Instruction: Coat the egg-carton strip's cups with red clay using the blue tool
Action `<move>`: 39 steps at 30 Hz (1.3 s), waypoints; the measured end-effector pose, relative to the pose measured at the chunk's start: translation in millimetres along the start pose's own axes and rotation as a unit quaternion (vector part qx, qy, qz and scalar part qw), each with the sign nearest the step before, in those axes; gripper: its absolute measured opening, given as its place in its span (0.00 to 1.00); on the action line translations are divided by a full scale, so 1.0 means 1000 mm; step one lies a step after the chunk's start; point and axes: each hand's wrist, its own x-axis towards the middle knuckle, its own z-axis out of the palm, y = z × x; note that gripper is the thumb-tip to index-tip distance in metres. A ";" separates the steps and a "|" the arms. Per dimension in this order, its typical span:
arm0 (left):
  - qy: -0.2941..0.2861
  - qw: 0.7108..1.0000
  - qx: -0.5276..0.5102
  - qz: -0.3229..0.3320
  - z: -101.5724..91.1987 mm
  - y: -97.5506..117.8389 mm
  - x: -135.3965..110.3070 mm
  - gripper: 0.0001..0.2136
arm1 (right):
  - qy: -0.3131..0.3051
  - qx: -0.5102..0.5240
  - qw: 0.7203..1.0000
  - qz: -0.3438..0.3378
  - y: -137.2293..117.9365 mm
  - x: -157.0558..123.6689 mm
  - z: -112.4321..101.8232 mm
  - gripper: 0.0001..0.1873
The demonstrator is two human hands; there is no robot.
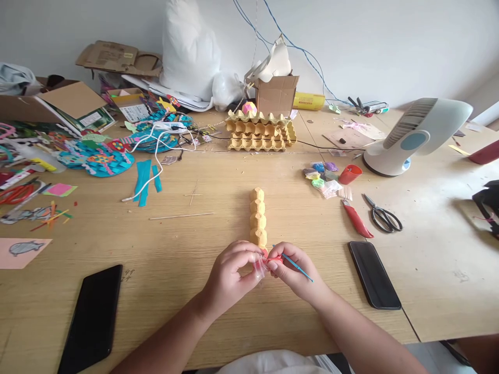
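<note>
White cloth point(273, 363), cut off by the lower edge, lies nearest us in the head view. Beyond it we see the left hand point(236, 267) pinching crinkled clear film point(259, 266) and the right hand point(296, 272) pinching a smooth red lump point(275, 261) along with a slim blue stick point(299, 268). Just past the fingertips, a knobbly yellow pulp strip point(258, 221) lies on the grained wooden table point(187, 244); we cannot make out its near end, nor where film and lump meet.

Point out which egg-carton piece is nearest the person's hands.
The single yellow strip, just beyond the left hand and right hand; the other pieces sit farther back, by the cardboard box.
</note>
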 end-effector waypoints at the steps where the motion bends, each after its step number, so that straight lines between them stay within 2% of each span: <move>1: -0.001 1.000 -0.009 -0.015 -0.001 0.000 0.000 0.04 | -0.004 0.007 1.000 0.002 0.000 0.000 0.000 0.16; 5: -0.016 0.991 -0.081 -0.108 -0.003 -0.003 -0.004 0.02 | -0.030 0.036 0.999 -0.010 -0.002 -0.003 -0.003 0.12; 9: -0.019 0.966 -0.182 -0.185 -0.003 -0.006 -0.007 0.06 | -0.043 0.058 0.997 -0.015 -0.002 -0.003 -0.010 0.10; 13: -0.007 0.947 -0.238 -0.216 0.000 -0.006 -0.007 0.07 | -0.045 0.075 0.996 -0.011 0.002 -0.001 -0.013 0.10; 16: 0.011 0.941 -0.246 -0.232 0.001 -0.006 -0.007 0.09 | -0.041 0.069 0.997 -0.024 0.002 0.000 -0.013 0.10; 18: 0.003 0.945 -0.227 -0.235 0.001 -0.006 -0.007 0.09 | -0.039 0.038 0.998 -0.040 0.001 0.001 -0.013 0.09; 22: -0.027 0.974 -0.109 -0.195 0.001 -0.007 -0.005 0.09 | -0.030 -0.063 0.994 -0.084 0.000 0.003 -0.016 0.07; 24: -0.039 0.983 -0.063 -0.166 0.002 -0.007 -0.004 0.07 | -0.029 -0.080 0.992 -0.092 0.001 0.004 -0.017 0.07; 26: -0.037 0.992 -0.026 -0.121 0.002 -0.007 -0.003 0.05 | -0.032 -0.051 0.996 -0.067 0.001 0.005 -0.018 0.08; 31: -0.005 0.998 0.058 0.014 0.002 -0.004 -0.001 0.06 | -0.054 0.071 0.995 0.055 -0.002 0.006 -0.015 0.16; 35: -0.004 0.997 0.069 0.039 -0.001 -0.001 0.001 0.09 | -0.038 0.111 0.990 0.076 0.001 0.006 -0.011 0.20; 39: 0.013 0.999 0.034 0.025 -0.004 -0.001 -0.001 0.08 | -0.019 0.118 0.990 0.076 0.002 0.008 -0.011 0.19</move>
